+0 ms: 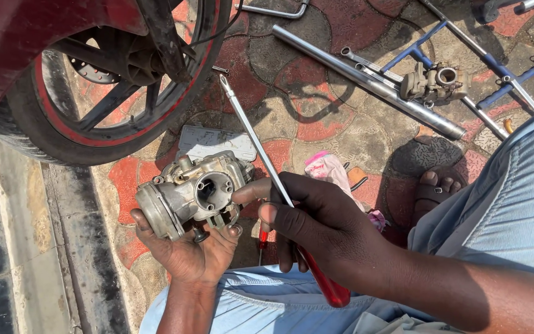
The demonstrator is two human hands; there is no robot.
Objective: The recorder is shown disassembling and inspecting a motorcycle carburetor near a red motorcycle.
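Note:
My left hand (186,250) cradles a grey metal carburetor (190,192) from below, its round opening facing up toward me. My right hand (316,226) grips a long screwdriver (251,127) with a red handle; the handle sticks out below my fist and the steel shaft points up and left, past the carburetor's right side. My right thumb and forefinger touch the carburetor's right edge.
A motorcycle wheel (103,93) with a red-striped rim stands at the upper left. On the paved ground lie a second carburetor (434,83), a steel tube (366,80), spanners, a blue-and-silver frame (495,68), a pink cloth (329,167). My sandalled foot (437,185) rests at right.

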